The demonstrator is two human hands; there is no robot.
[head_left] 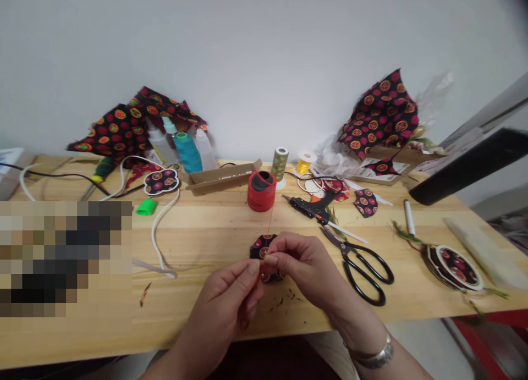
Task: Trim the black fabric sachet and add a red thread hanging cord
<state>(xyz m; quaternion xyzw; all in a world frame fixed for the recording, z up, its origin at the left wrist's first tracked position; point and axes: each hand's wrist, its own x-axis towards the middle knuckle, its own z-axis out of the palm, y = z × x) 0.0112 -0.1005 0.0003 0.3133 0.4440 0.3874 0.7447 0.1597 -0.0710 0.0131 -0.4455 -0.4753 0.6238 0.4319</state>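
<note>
My left hand [233, 295] and my right hand [307, 267] are close together over the front of the table, fingertips pinched. Between them is red thread [270, 223], which runs down from a large red thread spool [261, 193] standing behind. The fingers cover most of the held part, so its end does not show. Just behind and below the fingertips lies a dark patterned fabric piece [259, 247] with round motifs, partly hidden by both hands. Small dark scraps [284, 298] are scattered near it. Black-handled scissors [358, 267] lie to the right of my right hand.
Behind the scissors rests a black glue gun [311, 208]. Green [280, 164] and yellow [305, 163] spools, a cardboard tray [225, 179] and a teal spool [187, 153] line the back. White cable [155, 231] curves at left. A round fabric-covered piece [456, 267] lies at right.
</note>
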